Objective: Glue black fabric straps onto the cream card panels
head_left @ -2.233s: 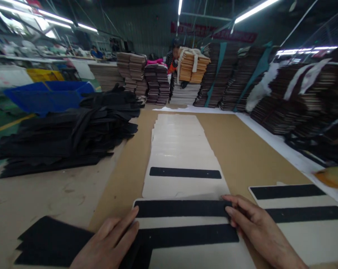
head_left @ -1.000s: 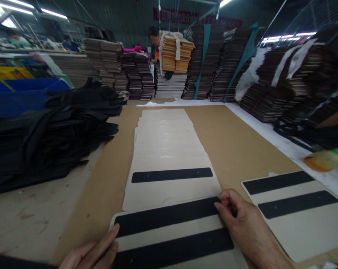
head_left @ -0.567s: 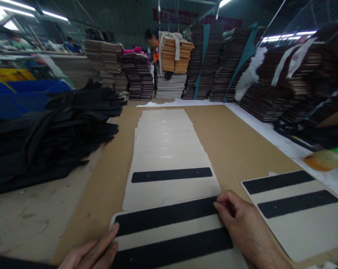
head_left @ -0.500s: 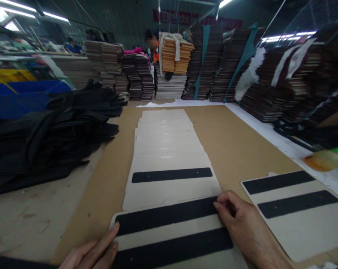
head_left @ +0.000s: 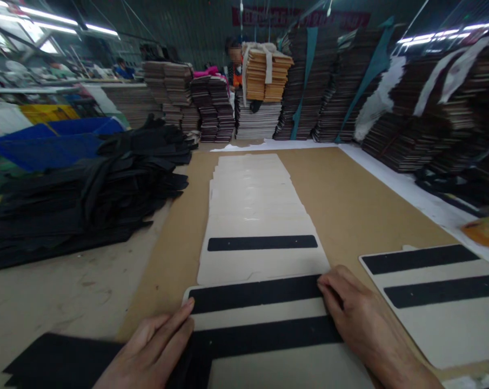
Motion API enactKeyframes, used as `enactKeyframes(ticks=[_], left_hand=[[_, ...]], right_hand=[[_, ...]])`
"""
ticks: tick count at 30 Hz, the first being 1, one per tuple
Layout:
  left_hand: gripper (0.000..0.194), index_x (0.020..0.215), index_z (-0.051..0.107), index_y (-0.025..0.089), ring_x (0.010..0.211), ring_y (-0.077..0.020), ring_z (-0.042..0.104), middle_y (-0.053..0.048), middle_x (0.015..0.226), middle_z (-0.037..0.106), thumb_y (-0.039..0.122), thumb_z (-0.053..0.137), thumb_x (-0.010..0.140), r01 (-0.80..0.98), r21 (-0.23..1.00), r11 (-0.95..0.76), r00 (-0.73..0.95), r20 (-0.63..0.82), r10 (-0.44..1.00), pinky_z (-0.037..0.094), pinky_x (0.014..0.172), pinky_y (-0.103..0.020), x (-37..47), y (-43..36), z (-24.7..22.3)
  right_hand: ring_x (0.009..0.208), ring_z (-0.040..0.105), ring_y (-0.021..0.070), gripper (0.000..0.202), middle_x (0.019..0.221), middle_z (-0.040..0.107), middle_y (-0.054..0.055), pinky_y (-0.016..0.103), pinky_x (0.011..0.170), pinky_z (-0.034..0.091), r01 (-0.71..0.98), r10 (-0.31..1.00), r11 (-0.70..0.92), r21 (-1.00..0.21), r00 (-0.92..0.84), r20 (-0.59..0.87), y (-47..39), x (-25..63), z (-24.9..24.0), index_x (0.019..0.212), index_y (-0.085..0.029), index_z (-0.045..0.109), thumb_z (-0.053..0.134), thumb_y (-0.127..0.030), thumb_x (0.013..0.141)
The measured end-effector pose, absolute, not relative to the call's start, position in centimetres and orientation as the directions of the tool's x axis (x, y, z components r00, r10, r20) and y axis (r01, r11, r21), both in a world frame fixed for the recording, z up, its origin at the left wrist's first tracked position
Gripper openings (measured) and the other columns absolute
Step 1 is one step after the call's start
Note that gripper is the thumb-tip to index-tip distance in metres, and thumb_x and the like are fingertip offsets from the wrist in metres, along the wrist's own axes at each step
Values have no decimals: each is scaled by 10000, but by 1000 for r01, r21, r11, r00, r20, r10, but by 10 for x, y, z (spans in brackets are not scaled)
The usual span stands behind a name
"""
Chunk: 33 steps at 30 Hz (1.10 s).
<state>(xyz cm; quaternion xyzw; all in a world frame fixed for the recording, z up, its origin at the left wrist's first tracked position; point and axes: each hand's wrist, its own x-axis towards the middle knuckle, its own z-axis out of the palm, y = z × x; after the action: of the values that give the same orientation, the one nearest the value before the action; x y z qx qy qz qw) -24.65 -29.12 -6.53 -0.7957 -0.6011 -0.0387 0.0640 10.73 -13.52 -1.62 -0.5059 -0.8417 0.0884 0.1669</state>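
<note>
A light beige panel [head_left: 293,370] lies at the near edge with two black strips across it. At the upper strip's [head_left: 256,294] right end, my right hand [head_left: 349,310] pinches the corner between thumb and fingertips. My left hand [head_left: 157,346] has its fingertips on that strip's left end. Beneath the left palm a bundle of black strips [head_left: 66,359] sticks out on both sides, apparently held there; the thumb is hidden. The lower black strip [head_left: 264,337] lies parallel below. Overlapping beige panels [head_left: 256,208] run away beyond, the nearest bearing one black strip [head_left: 262,243].
Another beige panel [head_left: 463,329] with two black strips lies at the right on the brown board [head_left: 349,200]. Left are a heap of black pieces [head_left: 86,200] and a blue bin [head_left: 53,143]. Tall stacks [head_left: 305,92] line the back; a person [head_left: 235,65] is behind them.
The view has shifted, bringing more of the left hand and the black bundle into sight. Both hands stay at the upper strip's ends.
</note>
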Motion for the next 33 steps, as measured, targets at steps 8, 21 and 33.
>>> enactKeyframes(ticks=[8, 21, 33], left_hand=[[782, 1464, 433, 182, 1266, -301, 535, -145, 1471, 490, -20, 419, 709, 940, -242, -239, 190, -209, 959, 515, 994, -470, -194, -271, -8], [725, 1490, 381, 285, 1144, -314, 600, -190, 1265, 603, 29, 485, 820, 933, -318, -166, 118, -164, 979, 561, 878, -438, -177, -260, -9], [723, 1412, 500, 148, 1235, -250, 521, -100, 1410, 545, -66, 385, 731, 984, -163, -71, 47, -149, 988, 482, 1059, -393, -192, -270, -13]], right_hand=[[501, 585, 171, 729, 715, 628, 44, 289, 431, 431, 682, 659, 666, 303, -728, 188, -153, 95, 3, 1344, -233, 572, 356, 66, 715], [621, 586, 207, 570, 740, 615, 59, 318, 517, 459, 661, 621, 750, 15, -711, 330, -171, 78, 10, 1355, -387, 567, 491, -125, 855], [602, 642, 210, 772, 910, 666, 116, 293, 400, 480, 614, 590, 682, 398, -783, 196, -159, 103, -6, 1296, -261, 635, 358, 120, 684]])
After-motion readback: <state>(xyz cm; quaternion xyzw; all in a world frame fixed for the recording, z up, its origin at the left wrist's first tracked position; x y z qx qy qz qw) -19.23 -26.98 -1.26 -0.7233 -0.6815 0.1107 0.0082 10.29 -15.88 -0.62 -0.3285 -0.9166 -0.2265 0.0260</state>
